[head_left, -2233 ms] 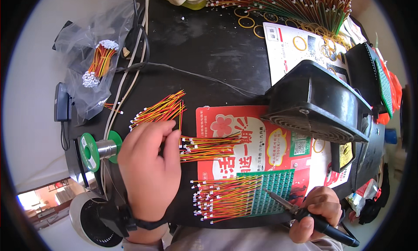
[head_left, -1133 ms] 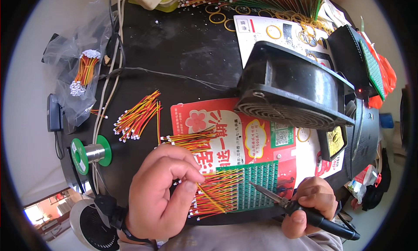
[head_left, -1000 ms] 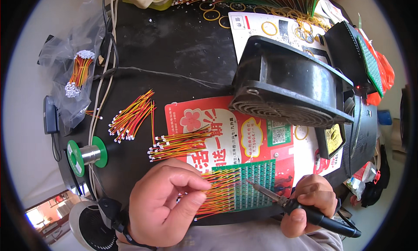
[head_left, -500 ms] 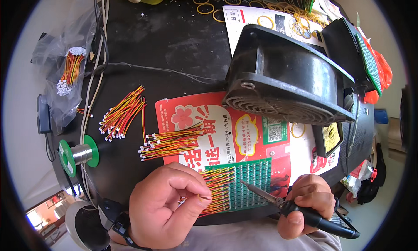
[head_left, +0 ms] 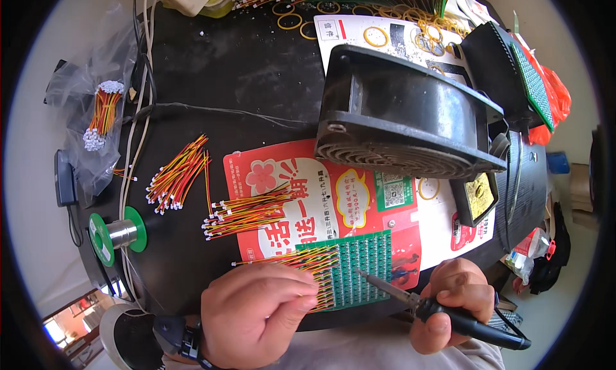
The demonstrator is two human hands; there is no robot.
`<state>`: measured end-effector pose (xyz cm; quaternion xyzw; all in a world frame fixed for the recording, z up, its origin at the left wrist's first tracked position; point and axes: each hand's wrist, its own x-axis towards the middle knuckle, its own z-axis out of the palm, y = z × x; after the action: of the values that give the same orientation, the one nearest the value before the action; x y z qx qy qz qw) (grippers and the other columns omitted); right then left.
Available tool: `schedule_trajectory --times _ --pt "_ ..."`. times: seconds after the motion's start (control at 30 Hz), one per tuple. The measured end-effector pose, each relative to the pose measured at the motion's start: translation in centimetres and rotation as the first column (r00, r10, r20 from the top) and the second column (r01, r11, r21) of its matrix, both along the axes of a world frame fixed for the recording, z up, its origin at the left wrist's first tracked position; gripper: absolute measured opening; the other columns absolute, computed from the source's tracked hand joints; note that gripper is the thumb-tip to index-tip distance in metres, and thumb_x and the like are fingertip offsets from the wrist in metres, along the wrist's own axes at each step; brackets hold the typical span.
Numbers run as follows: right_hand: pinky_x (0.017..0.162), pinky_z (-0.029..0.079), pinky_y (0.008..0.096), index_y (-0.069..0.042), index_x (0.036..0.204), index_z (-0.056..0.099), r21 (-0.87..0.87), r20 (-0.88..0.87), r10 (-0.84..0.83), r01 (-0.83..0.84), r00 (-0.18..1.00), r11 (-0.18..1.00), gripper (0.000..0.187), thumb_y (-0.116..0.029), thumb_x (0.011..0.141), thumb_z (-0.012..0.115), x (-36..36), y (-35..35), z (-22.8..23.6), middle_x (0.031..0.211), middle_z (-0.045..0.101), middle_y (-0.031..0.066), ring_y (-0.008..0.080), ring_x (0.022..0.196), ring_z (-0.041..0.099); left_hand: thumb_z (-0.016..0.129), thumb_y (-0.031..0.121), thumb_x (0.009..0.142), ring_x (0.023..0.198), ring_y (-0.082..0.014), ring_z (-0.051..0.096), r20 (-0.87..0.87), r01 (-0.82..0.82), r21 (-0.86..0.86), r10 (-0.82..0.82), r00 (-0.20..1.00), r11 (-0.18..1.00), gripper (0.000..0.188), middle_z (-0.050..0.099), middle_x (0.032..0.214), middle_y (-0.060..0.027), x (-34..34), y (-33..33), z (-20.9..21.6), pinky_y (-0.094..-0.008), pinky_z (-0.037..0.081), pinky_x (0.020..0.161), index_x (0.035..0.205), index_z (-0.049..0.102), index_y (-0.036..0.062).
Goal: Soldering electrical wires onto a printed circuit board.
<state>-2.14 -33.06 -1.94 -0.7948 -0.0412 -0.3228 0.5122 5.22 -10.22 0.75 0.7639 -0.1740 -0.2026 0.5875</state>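
My left hand (head_left: pixel 256 309) presses its fingertips on a row of red, yellow and black wires (head_left: pixel 292 261) lying across a green circuit board (head_left: pixel 359 270). My right hand (head_left: pixel 452 302) grips a black-handled soldering iron (head_left: pixel 443 306), whose thin tip points left onto the board close to the wire ends. The board rests on a red printed sheet (head_left: pixel 321 200) at the near edge of a black table (head_left: pixel 237 68).
Two loose wire bundles (head_left: pixel 176 174) (head_left: pixel 247 210) lie left of the sheet. A green solder spool (head_left: pixel 115 232) sits at the table's left edge. A big black fan housing (head_left: pixel 404 117) stands behind the sheet. A plastic bag of wires (head_left: pixel 99 117) lies far left; rubber bands and more wires lie along the back.
My left hand came back from the loose wire bundles to the board and now holds wires down there. The iron tip moved in onto the board.
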Motion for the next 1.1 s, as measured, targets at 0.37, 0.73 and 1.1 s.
schedule_trajectory --times 0.37,0.73,1.1 --pt "0.043 0.039 0.0275 -0.002 0.088 0.048 -0.1 -0.063 0.14 -0.146 0.988 0.984 0.029 -0.023 0.082 0.068 0.2 -0.2 -0.7 0.057 0.048 0.0038 0.014 0.046 0.047 0.076 -0.004 0.071 0.067 -0.0219 0.064 0.503 0.091 0.333 -0.259 0.825 0.938 0.021 0.065 0.085 -0.0102 -0.7 -0.9 -1.2 -0.0313 0.052 0.058 0.091 0.074 0.002" --pt "0.039 0.035 0.0258 -0.003 0.088 0.047 -0.058 0.007 0.074 -0.073 0.997 0.996 0.028 -0.023 0.083 0.065 0.5 0.5 -1.3 0.056 0.046 0.0025 0.013 0.043 0.047 0.071 -0.007 0.065 0.063 -0.0241 0.06 0.649 0.017 0.35 -0.256 0.716 0.937 0.028 0.062 0.08 -0.0101 -0.7 -2.0 -1.9 -0.0335 0.05 0.054 0.093 0.071 -0.0041" --pt "0.038 0.035 0.0254 -0.004 0.084 0.047 -0.054 0.029 0.075 -0.074 0.997 0.996 0.029 -0.025 0.081 0.066 0.6 0.7 -1.5 0.053 0.044 0.0008 0.0126 0.041 0.045 0.069 -0.006 0.067 0.061 -0.0238 0.06 0.646 0.005 0.375 -0.265 0.715 0.927 0.025 0.061 0.078 -0.0107 -0.7 -2.2 -1.9 -0.0336 0.05 0.052 0.091 0.07 -0.0058"
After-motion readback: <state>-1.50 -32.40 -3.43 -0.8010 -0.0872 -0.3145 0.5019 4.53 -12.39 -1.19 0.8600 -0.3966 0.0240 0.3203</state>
